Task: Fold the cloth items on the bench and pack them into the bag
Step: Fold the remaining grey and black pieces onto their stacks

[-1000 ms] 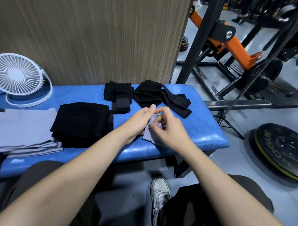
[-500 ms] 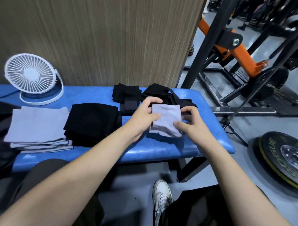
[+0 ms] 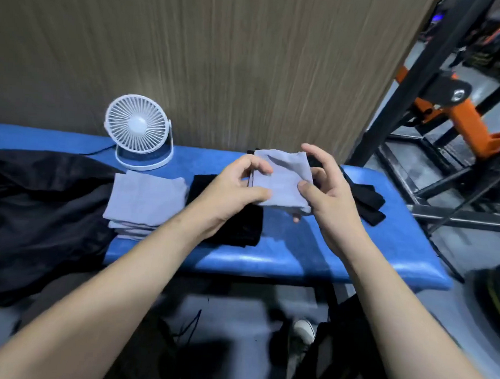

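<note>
A small grey cloth point(image 3: 283, 179), folded to a square, is lifted above the blue bench point(image 3: 297, 248). My left hand point(image 3: 231, 191) pinches its left edge and my right hand point(image 3: 326, 189) pinches its right edge with the thumb on top. A stack of folded grey cloths point(image 3: 145, 202) lies on the bench to the left. Beside it, partly hidden by my left hand, lies a folded black cloth point(image 3: 238, 229). Black straps point(image 3: 368, 203) lie behind my right hand. A black bag point(image 3: 38, 217) spreads over the bench's left end.
A small white fan point(image 3: 139, 130) stands at the back of the bench against a wood-grain wall. A black and orange gym rack point(image 3: 452, 118) stands to the right. A weight plate point(image 3: 496, 289) lies on the floor at the right edge.
Both hands have lifted the grey cloth off the bench and carried it higher and to the left. My view has swung left, bringing the black bag into sight.
</note>
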### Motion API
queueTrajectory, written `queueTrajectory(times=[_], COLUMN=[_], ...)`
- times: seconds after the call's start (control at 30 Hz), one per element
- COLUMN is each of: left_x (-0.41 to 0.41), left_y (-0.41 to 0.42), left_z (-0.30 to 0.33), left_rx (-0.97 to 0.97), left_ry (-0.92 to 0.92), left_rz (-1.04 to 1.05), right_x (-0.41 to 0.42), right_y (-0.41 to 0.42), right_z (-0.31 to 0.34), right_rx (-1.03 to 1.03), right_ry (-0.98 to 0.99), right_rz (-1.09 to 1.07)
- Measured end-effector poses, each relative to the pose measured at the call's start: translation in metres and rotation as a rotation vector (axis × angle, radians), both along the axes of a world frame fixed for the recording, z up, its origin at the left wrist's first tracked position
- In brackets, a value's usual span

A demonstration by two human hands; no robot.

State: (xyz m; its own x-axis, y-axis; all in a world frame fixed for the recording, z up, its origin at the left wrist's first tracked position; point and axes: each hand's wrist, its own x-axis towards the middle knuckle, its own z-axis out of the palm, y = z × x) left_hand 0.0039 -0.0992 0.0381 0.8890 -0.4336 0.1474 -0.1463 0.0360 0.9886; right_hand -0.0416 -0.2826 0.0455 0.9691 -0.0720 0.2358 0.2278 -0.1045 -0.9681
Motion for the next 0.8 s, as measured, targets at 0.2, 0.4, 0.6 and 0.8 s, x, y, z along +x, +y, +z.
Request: queueTrajectory(times=[0.2, 0.4, 0.6, 0.8], left_x=[0.001, 0.000, -0.003, 0.000], left_y=[0.079, 0.151, 0.183, 0.197], left_z=[0.016, 0.009, -0.008, -0.027], left_rx=[-0.002, 0.231, 0.613, 0.855], left_ry=[-0.105, -0.206, -0.250, -0.188], left_rz=[0.260, 0.486, 0.549, 0.422], right_x=[0.015, 0.048, 0.079, 0.073], right_y=[0.072, 0.140, 0.177, 0.191], right_z=[0.012, 0.010, -0.007, -0.022], right_rx=[-0.204, -0.579, -1.126, -1.573], right_ry=[-0.077, -0.192, -0.218, -0.233], right_rz=[0.068, 0.068, 0.118, 0.151])
